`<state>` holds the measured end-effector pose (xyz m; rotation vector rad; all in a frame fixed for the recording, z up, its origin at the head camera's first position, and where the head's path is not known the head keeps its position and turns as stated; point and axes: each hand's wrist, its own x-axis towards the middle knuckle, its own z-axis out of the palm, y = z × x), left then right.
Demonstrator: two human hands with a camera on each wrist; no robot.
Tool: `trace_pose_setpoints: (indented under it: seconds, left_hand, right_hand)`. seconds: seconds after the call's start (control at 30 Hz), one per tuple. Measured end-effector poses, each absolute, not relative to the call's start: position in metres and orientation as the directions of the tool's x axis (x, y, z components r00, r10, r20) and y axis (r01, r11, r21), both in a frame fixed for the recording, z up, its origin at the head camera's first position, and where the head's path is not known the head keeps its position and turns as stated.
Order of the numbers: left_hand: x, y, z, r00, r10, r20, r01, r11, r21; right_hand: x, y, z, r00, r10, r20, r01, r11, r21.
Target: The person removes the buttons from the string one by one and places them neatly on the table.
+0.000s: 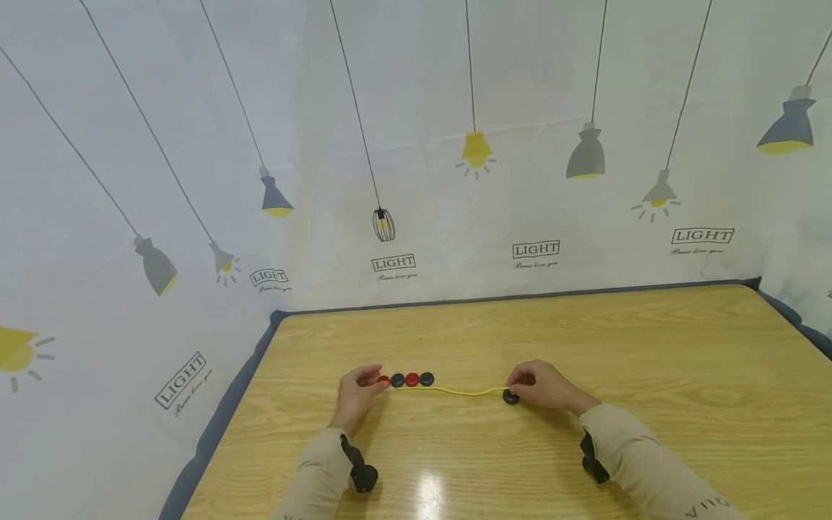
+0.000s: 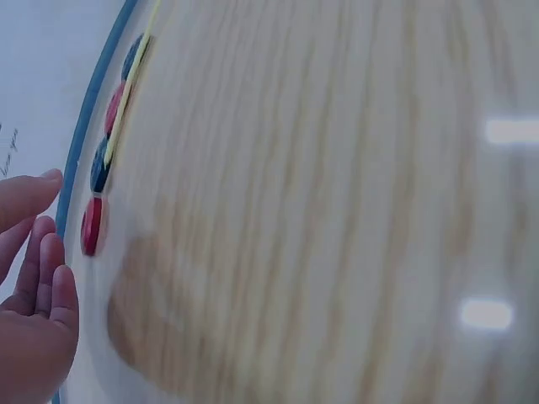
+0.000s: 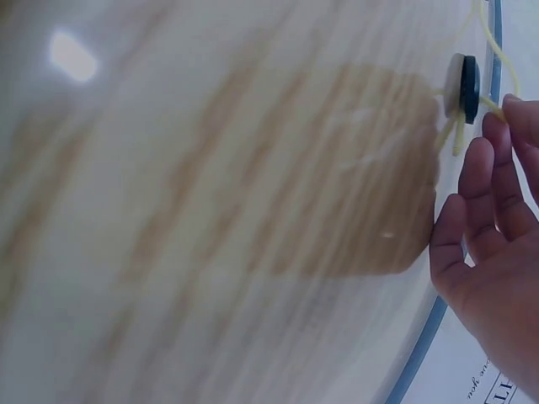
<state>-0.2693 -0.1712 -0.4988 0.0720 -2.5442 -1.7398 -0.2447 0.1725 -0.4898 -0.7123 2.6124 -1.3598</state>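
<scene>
Four-in-a-line is how small round pieces stand near my left hand (image 1: pixel 357 392): a red disc (image 1: pixel 412 379), a dark disc (image 1: pixel 426 378) and others alternating in colour. Loosely bent, the left fingers are beside the end red disc (image 2: pixel 91 227), holding nothing in the left wrist view. A thin yellow cord (image 1: pixel 455 392) runs in front of the row toward my right hand (image 1: pixel 542 384). There the thumb and fingertips pinch the cord (image 3: pixel 493 108). Just by those fingertips is a single black disc (image 3: pixel 470 88); whether the cord passes through it, I cannot tell.
The wooden table (image 1: pixel 468 455) meets a wall covering (image 1: pixel 448 217) printed with hanging lamps. Dark blue edging (image 1: pixel 364 308) runs along the table's far side. Each beige sleeve (image 1: pixel 643 448) has a black wrist device (image 1: pixel 364 475) near its cuff.
</scene>
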Motion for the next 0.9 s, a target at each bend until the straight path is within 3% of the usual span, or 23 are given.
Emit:
trace_pose_setpoints:
  seconds: [0.5,0.73,0.9]
  left_hand:
    - [-0.257,-0.089,-0.504,-0.977,0.183,0.111,0.158,0.264,0.952]
    - [-0.24,-0.056,-0.484,-0.962,0.255,0.098,0.156,0.217,0.964]
    - [-0.246,-0.039,-0.501,-0.955,0.284,0.085,0.154,0.233,0.96]
  right_hand:
    - [-0.246,0.168,-0.486,-0.869,-0.478,0.125,-0.378,0.48,-0.791]
    - [-0.249,0.167,-0.492,-0.877,-0.458,0.142,-0.383,0.492,-0.782]
    - [-0.249,0.165,-0.492,-0.886,-0.439,0.151,-0.375,0.484,-0.79]
